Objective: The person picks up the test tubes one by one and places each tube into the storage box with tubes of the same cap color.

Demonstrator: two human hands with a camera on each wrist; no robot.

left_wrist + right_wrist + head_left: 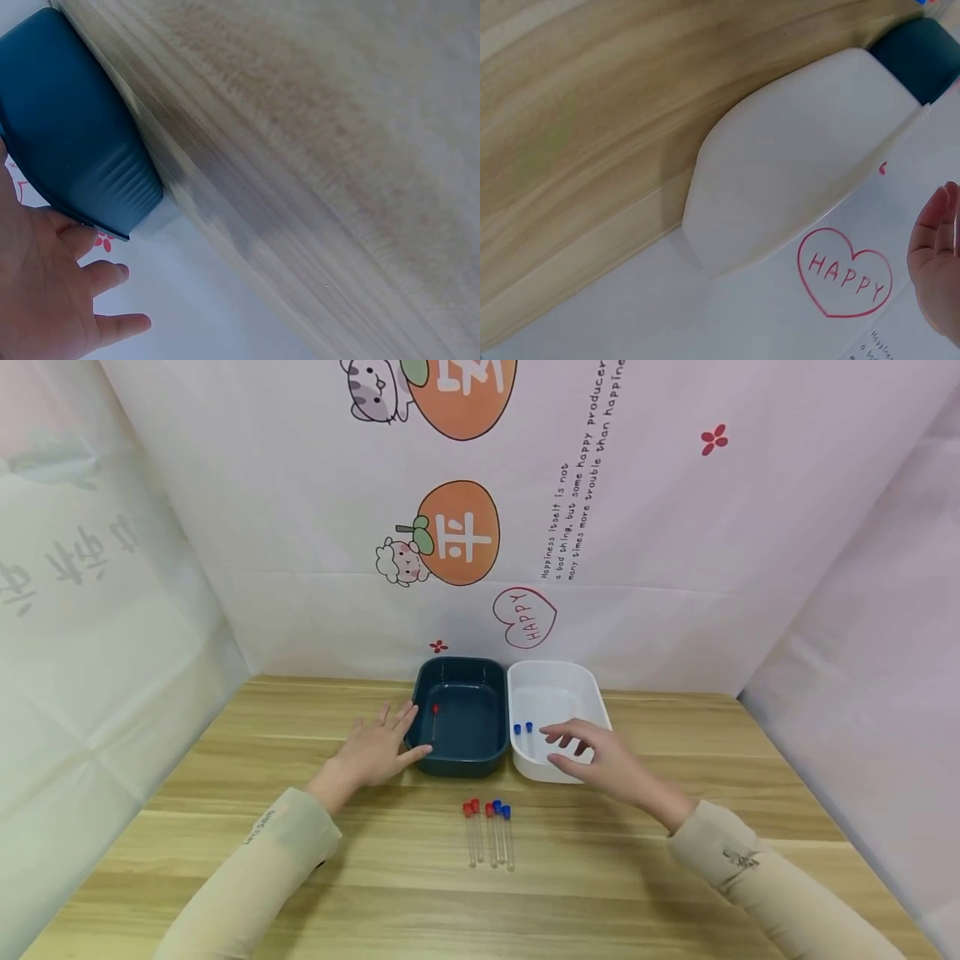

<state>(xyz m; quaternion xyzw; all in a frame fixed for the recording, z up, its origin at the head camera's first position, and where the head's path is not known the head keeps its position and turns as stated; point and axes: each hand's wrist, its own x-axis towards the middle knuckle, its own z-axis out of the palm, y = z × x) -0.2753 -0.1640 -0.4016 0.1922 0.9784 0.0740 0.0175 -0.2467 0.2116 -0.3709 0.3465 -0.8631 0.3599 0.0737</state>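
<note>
My left hand (375, 752) has its fingers spread at the left rim of the dark blue bin (461, 768). In the left wrist view this hand (45, 289) overlaps the bin's rim and seems to touch it. One red-capped tube (435, 710) lies inside that bin. Over the right part of the white bin (543, 772) hovers my right hand (600, 764), fingers loosely bent and apart, holding nothing. Two blue-capped tubes (529, 727) lie in the white bin, left of the fingertips. On the table in front are three red-capped tubes (472, 839) and two blue-capped tubes (509, 843).
The two bins stand side by side near the back of the wooden table (375, 877). Behind them rises a white printed cloth (637, 635), and more cloth hangs at both sides.
</note>
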